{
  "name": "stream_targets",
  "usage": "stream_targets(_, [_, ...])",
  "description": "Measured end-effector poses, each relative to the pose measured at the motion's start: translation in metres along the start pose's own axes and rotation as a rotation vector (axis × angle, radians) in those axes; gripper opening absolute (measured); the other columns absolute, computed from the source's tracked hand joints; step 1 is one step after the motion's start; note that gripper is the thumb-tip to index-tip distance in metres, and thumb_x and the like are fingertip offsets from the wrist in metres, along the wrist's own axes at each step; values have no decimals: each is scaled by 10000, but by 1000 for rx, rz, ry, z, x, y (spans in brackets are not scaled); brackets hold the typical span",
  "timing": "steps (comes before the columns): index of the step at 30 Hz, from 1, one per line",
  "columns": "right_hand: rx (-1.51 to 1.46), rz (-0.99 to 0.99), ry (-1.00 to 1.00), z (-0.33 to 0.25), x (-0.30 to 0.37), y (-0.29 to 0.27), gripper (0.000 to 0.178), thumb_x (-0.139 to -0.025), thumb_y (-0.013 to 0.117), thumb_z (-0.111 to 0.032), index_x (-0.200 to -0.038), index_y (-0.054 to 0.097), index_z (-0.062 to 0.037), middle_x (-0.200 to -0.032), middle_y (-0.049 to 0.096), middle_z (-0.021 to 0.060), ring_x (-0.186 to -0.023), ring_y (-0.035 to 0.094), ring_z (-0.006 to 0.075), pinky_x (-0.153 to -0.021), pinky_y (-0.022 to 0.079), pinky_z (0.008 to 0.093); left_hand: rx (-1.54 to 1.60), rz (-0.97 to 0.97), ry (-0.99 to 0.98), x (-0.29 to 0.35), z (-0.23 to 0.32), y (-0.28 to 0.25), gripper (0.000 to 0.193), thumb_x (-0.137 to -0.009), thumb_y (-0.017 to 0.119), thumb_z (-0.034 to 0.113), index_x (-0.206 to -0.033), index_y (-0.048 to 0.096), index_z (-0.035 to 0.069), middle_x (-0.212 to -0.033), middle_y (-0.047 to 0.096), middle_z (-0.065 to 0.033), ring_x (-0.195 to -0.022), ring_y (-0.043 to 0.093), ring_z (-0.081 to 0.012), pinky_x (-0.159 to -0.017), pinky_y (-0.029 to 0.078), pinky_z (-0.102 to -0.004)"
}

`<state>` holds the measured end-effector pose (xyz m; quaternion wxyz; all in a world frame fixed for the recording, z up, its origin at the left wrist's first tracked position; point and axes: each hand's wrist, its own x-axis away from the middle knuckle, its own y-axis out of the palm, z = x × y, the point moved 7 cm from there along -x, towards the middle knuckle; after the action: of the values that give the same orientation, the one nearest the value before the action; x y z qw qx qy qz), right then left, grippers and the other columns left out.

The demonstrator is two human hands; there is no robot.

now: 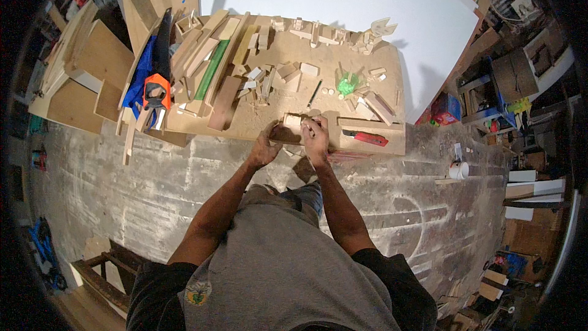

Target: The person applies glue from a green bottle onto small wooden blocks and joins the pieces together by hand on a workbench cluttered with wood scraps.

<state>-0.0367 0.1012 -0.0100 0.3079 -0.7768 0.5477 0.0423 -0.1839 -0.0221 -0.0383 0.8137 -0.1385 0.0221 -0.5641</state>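
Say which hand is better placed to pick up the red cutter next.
Probably the right hand: the cutter lies to its right, while the left hand is farther off, across the block. The right is busy at the block, though, and may need freeing.

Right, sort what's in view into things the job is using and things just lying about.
Likely in the job: pale wooden block, between left hand and right hand; worktable.

Seemingly just lying about: pencil; red knife; orange-handled saw; green strip.
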Motion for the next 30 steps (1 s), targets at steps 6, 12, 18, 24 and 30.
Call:
stream_targets(6, [8, -9, 9, -9, -1, -2, 174, -808, 649, -20, -976, 685, 13, -1110, 553, 156, -965, 600, 284, -836, 498, 354, 18, 4, -21, 0, 3, -1, 717, -818, 660, 65, -1451, 327, 17, -1312, 534, -226, -1252, 509, -312, -1075, 400, -404])
stream_targets(12, [1, -2, 35, -10, -2, -4, 193, -824, 688, -59, -1010, 699, -9, -1122, 554, 152, -958, 603, 266, -790, 516, 330, 16, -31, -62, 5, 24, -2, 728, -827, 641, 39, -1467, 295, 10, -1339, 525, -218, -1267, 501, -303, -1096, 378, -396])
stream_targets(18, [15, 4, -4, -8, 1, -3, 244, -825, 686, -51, -1068, 683, -26, -1140, 551, 148, -914, 610, 229, -764, 512, 309, 73, -28, -34, 5, 24, -3, 726, -825, 622, 12, -1464, 278, -9, -1340, 529, -215, -1273, 496, -296, -1086, 385, -385])
stream_targets(24, [-12, -25, 30, -5, 1, -3, 260, -825, 678, -47, -1085, 676, -39, -1148, 549, 153, -903, 610, 221, -775, 506, 307, 48, -35, -88, 6, 34, -4, 733, -818, 619, 18, -1465, 276, -14, -1336, 531, -216, -1265, 503, -297, -1080, 391, -394])
stream_targets(30, [56, -34, -2, -14, -4, -4, 271, -832, 676, -57, -1103, 677, -52, -1149, 538, 158, -984, 585, 270, -842, 493, 336, 19, -42, -115, 7, 33, -4, 733, -817, 611, 18, -1469, 277, -4, -1370, 505, -223, -1295, 476, -310, -1110, 358, -402])
